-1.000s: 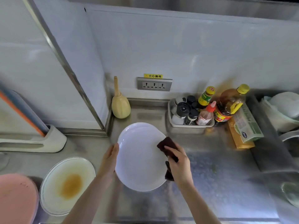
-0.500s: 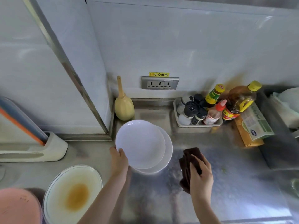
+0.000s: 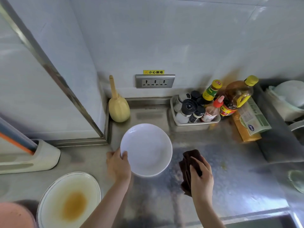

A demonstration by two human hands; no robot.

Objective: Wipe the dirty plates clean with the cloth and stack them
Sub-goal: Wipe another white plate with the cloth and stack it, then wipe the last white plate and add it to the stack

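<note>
Spanning the whole scene, the steel counter (image 3: 230,178) bears a clean white plate (image 3: 146,149) at its middle and a stained plate (image 3: 69,201) front left. Should the left hand (image 3: 118,167), thumb over the clean plate's rim and fingers under it, let go carelessly, the plate could skid or clatter. The right hand (image 3: 201,178) curls round the cloth (image 3: 189,168), which could drag grime across the counter.

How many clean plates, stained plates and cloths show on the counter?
Clean plate: 1 showing
Stained plate: 1
Cloth: 1
Total: 3
</note>
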